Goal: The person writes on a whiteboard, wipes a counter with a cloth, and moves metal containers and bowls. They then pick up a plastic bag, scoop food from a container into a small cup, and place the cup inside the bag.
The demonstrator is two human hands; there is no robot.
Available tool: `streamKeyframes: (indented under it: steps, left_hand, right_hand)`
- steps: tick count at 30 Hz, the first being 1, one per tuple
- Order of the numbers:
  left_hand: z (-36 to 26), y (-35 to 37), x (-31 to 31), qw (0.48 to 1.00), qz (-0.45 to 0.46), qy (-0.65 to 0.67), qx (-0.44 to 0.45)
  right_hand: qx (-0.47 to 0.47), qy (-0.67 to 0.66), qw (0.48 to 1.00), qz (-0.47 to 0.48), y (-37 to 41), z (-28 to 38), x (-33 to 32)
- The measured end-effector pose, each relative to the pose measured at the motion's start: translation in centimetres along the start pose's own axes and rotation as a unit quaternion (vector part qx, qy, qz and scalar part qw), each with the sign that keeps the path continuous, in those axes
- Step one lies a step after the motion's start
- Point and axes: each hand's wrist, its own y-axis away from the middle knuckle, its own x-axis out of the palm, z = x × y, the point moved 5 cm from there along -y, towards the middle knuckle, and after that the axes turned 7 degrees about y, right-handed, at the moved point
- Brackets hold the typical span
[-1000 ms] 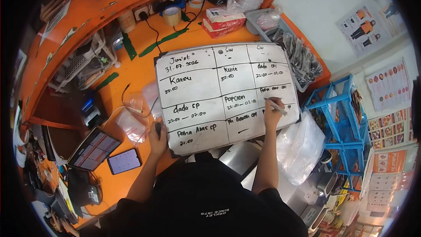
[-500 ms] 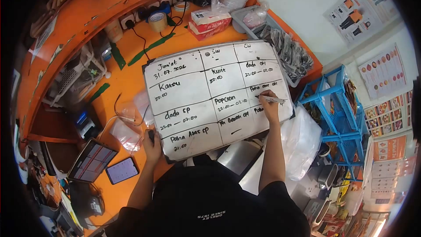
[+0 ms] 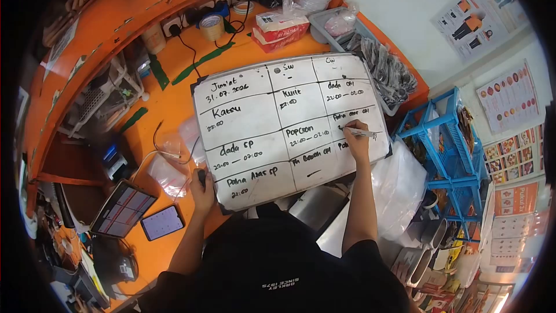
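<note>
A whiteboard [image 3: 243, 133] ruled into boxes with black handwriting lies tilted in front of me. My right hand [image 3: 357, 133] rests on its right part, fingers pinched round a slim whitish marker [image 3: 365, 133] beside a box of writing. At the board's lower left edge, my left hand [image 3: 201, 192] is closed round a small black object [image 3: 201, 177], its kind unclear. The left fingers are right at the board's edge.
On the orange counter [image 3: 152, 168] lie a phone [image 3: 162, 223], a tablet [image 3: 123, 208] and plastic bags [image 3: 168, 177]. Behind the board are a tape roll [image 3: 211, 26], a red-and-white box [image 3: 280, 30] and a grey bin of wrapped cutlery [image 3: 388, 72]. A blue rack [image 3: 443, 156] stands right.
The whole view has shifted slightly, with the board a little further right in it. Both hands keep about the same places on the board and the same holds.
</note>
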Motion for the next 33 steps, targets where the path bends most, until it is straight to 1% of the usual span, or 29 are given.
streamKeyframes:
  steps: [2, 4, 8, 10, 11, 13, 14, 16, 20, 22, 23, 25, 29, 31, 33]
  left_hand:
    - [0.0, 0.0, 0.1, 1.000, 0.003, -0.002, -0.004]
    - [-0.6, 0.0, 0.2, 0.999, -0.001, 0.023, -0.022]
    - [0.8, 0.1, -0.1, 1.000, -0.005, 0.000, -0.005]
    - [0.7, 0.0, -0.2, 1.000, -0.013, -0.023, 0.006]
    - [0.7, 0.0, -0.2, 1.000, -0.013, -0.023, 0.007]
    - [0.4, 0.0, -0.1, 1.000, -0.020, -0.014, 0.019]
    - [0.2, 0.0, -0.1, 1.000, -0.020, -0.014, 0.020]
    - [-0.4, 0.0, -0.1, 1.000, -0.018, -0.013, 0.006]
    - [0.5, 0.0, -0.3, 1.000, -0.015, -0.017, 0.011]
    - [0.5, 0.0, -0.3, 0.999, -0.007, -0.033, 0.001]
    - [0.4, 0.0, -0.2, 0.999, -0.007, -0.033, 0.001]
    - [-0.3, -0.1, -0.1, 1.000, -0.011, -0.027, -0.002]
    - [0.3, 0.0, -0.2, 0.999, -0.014, -0.030, 0.003]
    - [0.2, 0.0, -0.2, 1.000, -0.017, -0.018, -0.001]
    - [0.2, 0.0, -0.1, 1.000, -0.016, -0.016, 0.000]
  right_hand:
    - [0.006, 0.015, 1.000, 0.011, 0.0, -0.1, 0.0]
    - [0.006, 0.004, 1.000, -0.017, -0.2, -0.2, -0.1]
    - [-0.002, 0.032, 0.999, -0.030, -0.2, -0.1, -0.4]
    - [0.011, 0.034, 0.999, 0.004, -0.3, -0.9, -0.2]
    - [0.010, 0.034, 0.999, 0.004, -0.4, -1.2, -0.1]
    - [0.005, 0.012, 0.999, -0.037, -0.4, -1.0, -0.5]
    - [0.005, 0.012, 0.999, -0.037, -0.5, -1.0, -0.5]
    - [-0.036, 0.045, 0.997, -0.052, -0.6, -0.5, -0.6]
    - [-0.049, 0.071, 0.994, -0.061, -0.5, -0.3, -0.9]
    - [-0.015, 0.014, 0.996, -0.087, -0.4, -0.6, -1.0]
    - [-0.015, 0.015, 0.996, -0.088, -0.5, -0.5, -1.1]
    - [-0.042, 0.060, 0.994, -0.087, -0.5, 0.2, -1.2]
    - [-0.047, 0.081, 0.993, -0.069, -0.5, 0.0, -1.2]
    - [0.011, 0.058, 0.996, -0.061, -0.7, -0.6, -1.3]
    - [-0.007, 0.061, 0.996, -0.071, -0.7, -0.4, -1.3]
